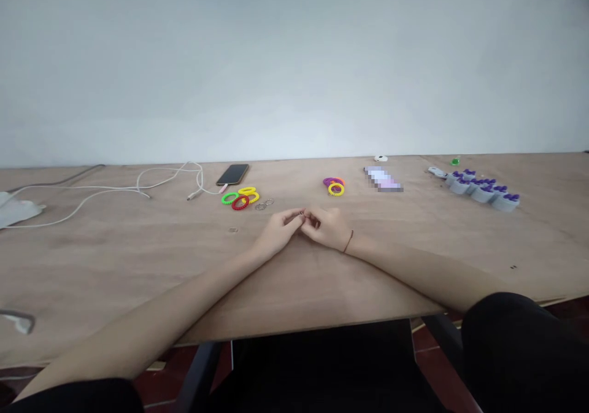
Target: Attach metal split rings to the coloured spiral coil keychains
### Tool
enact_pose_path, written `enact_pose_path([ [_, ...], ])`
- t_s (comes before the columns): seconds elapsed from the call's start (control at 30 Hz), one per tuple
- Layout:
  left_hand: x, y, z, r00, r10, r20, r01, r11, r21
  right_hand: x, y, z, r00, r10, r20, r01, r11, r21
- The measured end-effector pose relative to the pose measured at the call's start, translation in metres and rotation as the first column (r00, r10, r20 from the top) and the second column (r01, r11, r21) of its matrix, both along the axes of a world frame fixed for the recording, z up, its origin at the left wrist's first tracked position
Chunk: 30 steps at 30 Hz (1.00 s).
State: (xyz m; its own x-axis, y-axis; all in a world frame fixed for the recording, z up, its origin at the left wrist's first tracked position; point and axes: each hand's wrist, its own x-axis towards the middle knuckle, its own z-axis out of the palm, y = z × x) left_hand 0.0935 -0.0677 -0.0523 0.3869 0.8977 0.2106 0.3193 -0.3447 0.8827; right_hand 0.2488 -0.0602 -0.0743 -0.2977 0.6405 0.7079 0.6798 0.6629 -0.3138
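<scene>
My left hand and my right hand meet at the fingertips above the plywood table. Between their fingertips is a small dark ring, too small to see clearly. Nearest my left hand lie two small metal split rings, next to a heap of green, red and yellow spiral hair ties. Ahead of my right hand sits a stack of purple and yellow spiral ties. A dark cord circles my right wrist.
A black smartphone lies at the back, joined to a white cable. A pixelated packet and several grey cups with purple tops stand to the right. A white wall rises behind the table.
</scene>
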Motion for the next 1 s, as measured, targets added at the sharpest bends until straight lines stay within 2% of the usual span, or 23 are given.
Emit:
enact_pose_path([
  [0.13, 0.002, 0.001, 0.002, 0.999, -0.042, -0.008, 0.042, 0.999, 0.005, 0.000, 0.001, -0.001, 1.000, -0.012, 0.026, 0.012, 1.000, 0.008],
  [0.23, 0.003, 0.000, 0.005, 0.999, -0.026, -0.040, 0.028, 0.998, 0.055, 0.000, 0.001, -0.002, 1.000, -0.006, 0.026, 0.006, 1.000, 0.014],
  [0.47, 0.001, -0.001, 0.005, 0.986, 0.137, -0.098, -0.116, 0.974, 0.196, 0.002, 0.002, 0.001, 0.997, 0.071, 0.002, -0.071, 0.997, -0.021],
  [0.57, -0.009, 0.006, 0.009, 0.975, 0.187, -0.117, -0.148, 0.948, 0.281, 0.002, 0.008, 0.002, 0.991, 0.096, -0.088, -0.103, 0.992, -0.074],
  [0.63, -0.020, 0.014, 0.015, 0.967, 0.221, -0.129, -0.167, 0.928, 0.334, -0.003, 0.013, 0.004, 0.992, 0.104, -0.073, -0.111, 0.989, -0.094],
  [0.73, -0.042, 0.027, 0.027, 0.922, 0.333, -0.196, -0.219, 0.869, 0.444, -0.024, 0.023, 0.007, 0.980, 0.166, 0.107, -0.161, 0.986, -0.052],
  [0.83, -0.062, 0.036, 0.038, 0.834, 0.456, -0.309, -0.253, 0.815, 0.521, -0.060, 0.036, 0.011, 0.915, 0.266, 0.303, -0.284, 0.959, 0.015],
  [0.93, -0.075, 0.040, 0.045, 0.748, 0.555, -0.364, -0.304, 0.774, 0.556, -0.097, 0.052, 0.012, 0.880, 0.276, 0.387, -0.310, 0.950, 0.027],
  [1.0, -0.081, 0.042, 0.046, 0.729, 0.580, -0.364, -0.328, 0.763, 0.557, -0.116, 0.062, 0.012, 0.869, 0.268, 0.416, -0.307, 0.951, 0.026],
])
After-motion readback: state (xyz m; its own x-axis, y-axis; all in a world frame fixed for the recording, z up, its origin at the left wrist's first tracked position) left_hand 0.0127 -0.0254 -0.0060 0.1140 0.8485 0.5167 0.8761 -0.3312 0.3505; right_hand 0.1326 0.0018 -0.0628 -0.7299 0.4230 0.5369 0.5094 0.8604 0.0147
